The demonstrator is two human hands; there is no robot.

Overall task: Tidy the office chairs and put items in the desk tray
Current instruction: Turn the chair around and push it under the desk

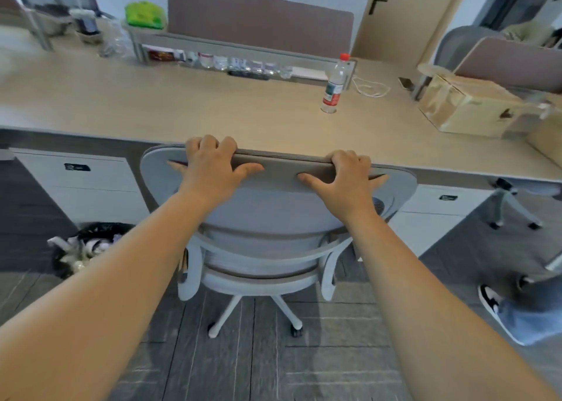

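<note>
A grey office chair [273,215] stands at the front edge of the wooden desk [182,108], its backrest facing me. My left hand [213,166] grips the top edge of the backrest on the left, fingers curled over it and thumb on the near side. My right hand [343,178] grips the same edge on the right. A clear water bottle [334,84] with a red cap stands on the desk. A grey desk tray shelf [243,47] runs along the back of the desk, with several small items under it.
A cardboard box [468,108] sits on the desk at right, a white cable [371,89] beside the bottle. A bin [88,245] with a black bag stands on the floor at left. Another chair's base [511,206] and someone's shoe [489,301] are at right. White drawer units flank the chair.
</note>
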